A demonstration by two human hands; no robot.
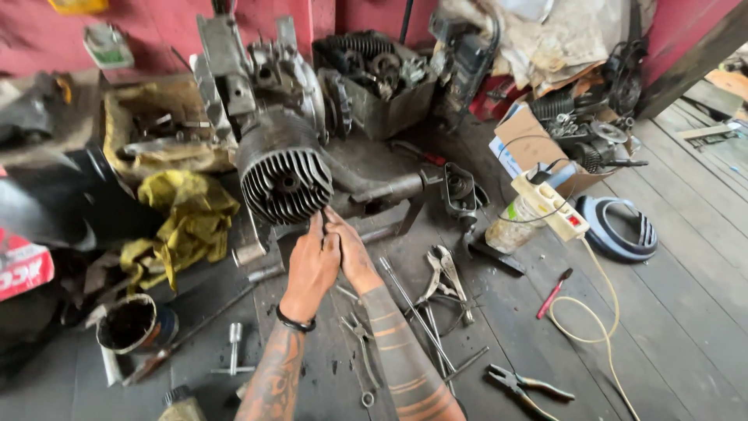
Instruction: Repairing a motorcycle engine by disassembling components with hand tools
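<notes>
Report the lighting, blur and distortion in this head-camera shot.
Head view: soft, even daylight, no hard glare; the finned engine cylinder and both hands, left hand and right hand, are sharp; floor planks bow outward from wide-angle distortion; the left edge sits in dark shadow.

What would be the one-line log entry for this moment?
left hand: on engine fins, lower edge | right hand: beside left, same spot | pliers: on floor, right of hands | rag: left of engine
</notes>
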